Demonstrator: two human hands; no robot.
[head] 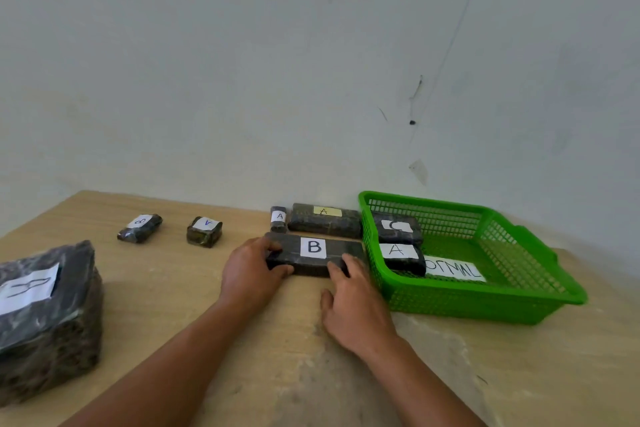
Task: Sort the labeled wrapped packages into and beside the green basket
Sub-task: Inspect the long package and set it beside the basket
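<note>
My left hand (254,274) grips the B package (313,253) by its left end; my right hand (356,308) rests straight fingers on its near edge. It lies toward the worktop (277,357) back edge, just beside the green basket (467,302); a rightward slide could shove the basket.

Soft, flat light here, no hard shadows, just a faint one under the green plastic mesh basket (467,302). Sheen on the big black plastic-wrapped package (52,340) at my left; edges bow and blur.

I'm seeing basket (485,308) bright green, lattice mesh | B package (346,249) black wrap, white label | rear A package (325,222) yellow label | counter (284,343) pale wood grain | wall (242,62) flat grey-white
</note>
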